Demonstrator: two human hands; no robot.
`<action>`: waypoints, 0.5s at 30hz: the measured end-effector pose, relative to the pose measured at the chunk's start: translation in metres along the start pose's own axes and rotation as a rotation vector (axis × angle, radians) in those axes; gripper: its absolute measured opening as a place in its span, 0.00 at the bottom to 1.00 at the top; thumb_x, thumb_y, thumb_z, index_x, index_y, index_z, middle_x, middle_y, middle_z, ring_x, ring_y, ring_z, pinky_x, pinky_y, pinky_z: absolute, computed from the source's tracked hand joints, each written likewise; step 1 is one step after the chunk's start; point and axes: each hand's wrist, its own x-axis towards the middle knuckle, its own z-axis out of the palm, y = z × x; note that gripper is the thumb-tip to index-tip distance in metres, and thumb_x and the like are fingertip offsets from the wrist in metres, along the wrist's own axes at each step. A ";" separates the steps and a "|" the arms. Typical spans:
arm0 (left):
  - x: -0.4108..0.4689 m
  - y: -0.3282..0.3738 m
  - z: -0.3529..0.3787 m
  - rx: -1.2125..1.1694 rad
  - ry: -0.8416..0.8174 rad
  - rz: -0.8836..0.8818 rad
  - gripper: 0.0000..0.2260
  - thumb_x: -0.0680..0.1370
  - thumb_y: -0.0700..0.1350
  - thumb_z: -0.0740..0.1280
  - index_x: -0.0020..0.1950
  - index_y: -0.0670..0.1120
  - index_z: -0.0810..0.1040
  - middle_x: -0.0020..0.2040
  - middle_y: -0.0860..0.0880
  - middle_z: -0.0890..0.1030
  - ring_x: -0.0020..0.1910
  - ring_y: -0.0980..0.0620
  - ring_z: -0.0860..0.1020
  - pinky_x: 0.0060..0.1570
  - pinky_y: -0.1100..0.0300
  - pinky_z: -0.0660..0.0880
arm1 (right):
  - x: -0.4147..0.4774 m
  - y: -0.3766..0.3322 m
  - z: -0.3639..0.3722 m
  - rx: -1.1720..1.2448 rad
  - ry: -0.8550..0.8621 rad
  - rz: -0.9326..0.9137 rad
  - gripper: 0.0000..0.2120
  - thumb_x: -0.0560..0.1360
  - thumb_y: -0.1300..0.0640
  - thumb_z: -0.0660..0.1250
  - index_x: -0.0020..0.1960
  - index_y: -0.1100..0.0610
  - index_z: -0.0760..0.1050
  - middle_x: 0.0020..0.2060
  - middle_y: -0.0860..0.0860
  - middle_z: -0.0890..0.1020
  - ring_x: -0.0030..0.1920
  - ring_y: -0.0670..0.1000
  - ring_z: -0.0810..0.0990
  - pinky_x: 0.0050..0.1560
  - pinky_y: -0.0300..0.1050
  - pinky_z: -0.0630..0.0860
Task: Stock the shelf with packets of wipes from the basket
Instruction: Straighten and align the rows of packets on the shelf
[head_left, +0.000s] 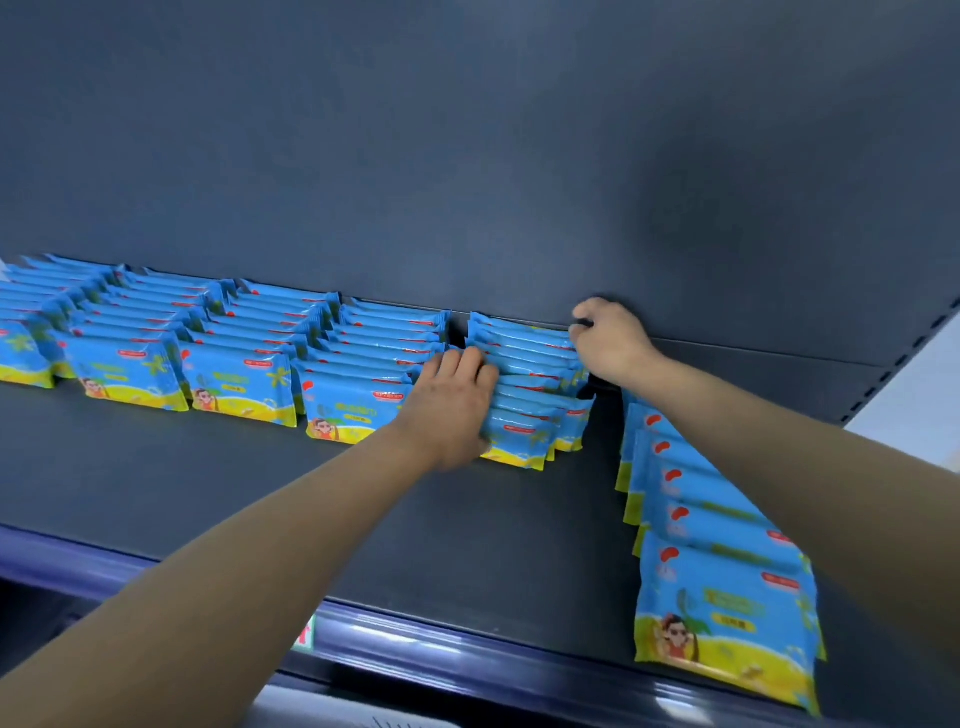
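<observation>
Spanning the view: dark shelf (218, 483) with a dark back panel (467, 156), blue price rail (467, 660) along the front edge.
Stock: packets of wipes standing on edge in rows front to back; four tidy rows on the left (239, 358), a fifth row (524, 384) between the hands, a sixth row (711, 561) at the right running out to the shelf's front edge.
Basket: not in view.
Handling, as a judgement: soft film packs, light, slick and squashy; likely to slip or topple singly, so best squeezed as a block by the flat faces or end seams, never by one corner.
Left arm: bare, reaching up and forward from lower left.
Right arm: bare, stretched further in, over the sixth row.
Left hand (452, 405): fingers together, curled over the tops of the fifth row's front packets, palm pressed on the row's left side.
Right hand (608, 338): knuckles up at the fifth row's rear right end, close to the back panel; fingers curled in, pinching what looks like the rearmost packet's edge, though not certain.
</observation>
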 end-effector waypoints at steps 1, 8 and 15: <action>0.001 -0.001 -0.001 -0.014 0.001 -0.022 0.38 0.68 0.57 0.70 0.71 0.45 0.57 0.70 0.43 0.59 0.68 0.43 0.60 0.71 0.51 0.54 | -0.003 0.001 0.000 0.058 0.008 0.083 0.07 0.77 0.58 0.58 0.48 0.61 0.71 0.48 0.58 0.74 0.47 0.55 0.74 0.46 0.42 0.67; 0.013 -0.005 -0.014 -0.160 -0.097 -0.102 0.41 0.64 0.61 0.72 0.71 0.45 0.62 0.67 0.46 0.68 0.64 0.43 0.63 0.65 0.52 0.63 | -0.021 -0.008 0.016 0.866 -0.129 0.554 0.16 0.78 0.49 0.60 0.60 0.58 0.74 0.59 0.55 0.78 0.59 0.57 0.77 0.64 0.59 0.72; 0.012 0.000 -0.018 -0.154 -0.169 -0.157 0.48 0.64 0.62 0.73 0.75 0.45 0.53 0.71 0.43 0.58 0.70 0.41 0.56 0.68 0.50 0.58 | -0.023 -0.013 0.015 1.041 -0.083 0.621 0.06 0.76 0.57 0.62 0.46 0.56 0.76 0.53 0.58 0.82 0.53 0.58 0.81 0.58 0.59 0.76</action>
